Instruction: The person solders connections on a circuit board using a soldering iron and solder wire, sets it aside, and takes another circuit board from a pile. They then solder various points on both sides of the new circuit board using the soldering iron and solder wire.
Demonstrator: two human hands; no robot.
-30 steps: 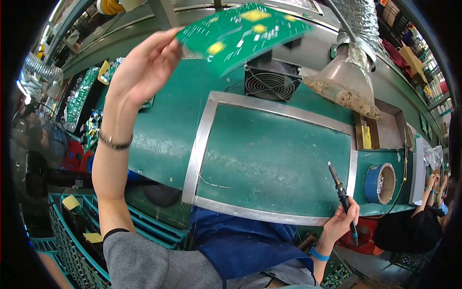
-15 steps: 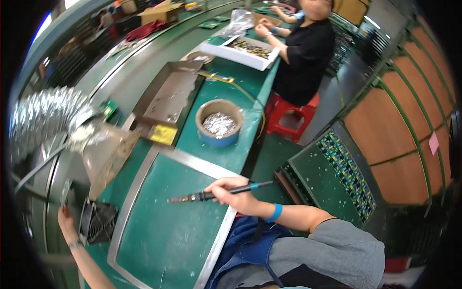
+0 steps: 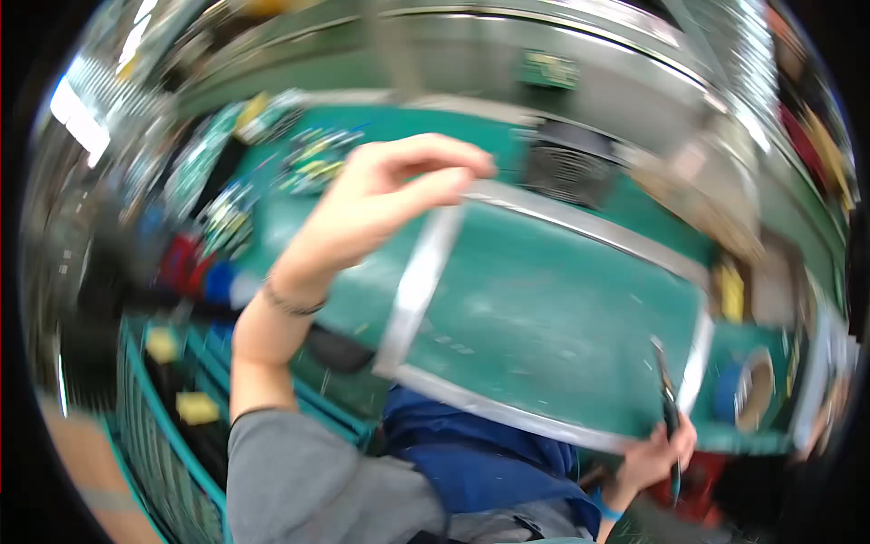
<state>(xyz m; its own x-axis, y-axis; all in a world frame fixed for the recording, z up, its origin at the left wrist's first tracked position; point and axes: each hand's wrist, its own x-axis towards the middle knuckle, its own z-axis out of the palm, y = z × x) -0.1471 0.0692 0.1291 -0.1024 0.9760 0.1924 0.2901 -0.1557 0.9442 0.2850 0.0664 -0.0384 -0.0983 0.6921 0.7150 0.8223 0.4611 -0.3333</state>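
Note:
My left hand [image 3: 390,186] is raised over the left end of the metal frame [image 3: 544,423] on the green bench. Its thumb and fingers are curved with a gap between them, and nothing shows in them; motion blurs the tips. My right hand [image 3: 654,461] grips a soldering iron [image 3: 670,412] by its dark handle at the frame's near right corner. The iron's metal tip points up and away over the green surface inside the frame.
A black fan [image 3: 571,168] stands behind the frame, with a green circuit board [image 3: 548,70] beyond it. Blurred small parts [image 3: 317,159] lie at the far left. A blue-sided roll-shaped tub [image 3: 752,390] and a plastic hood [image 3: 716,181] are at right. A green cart [image 3: 168,408] stands left.
The view has swung to the left. My left hand has come back from beside the fan to over the frame's left end. My right hand still holds the soldering iron.

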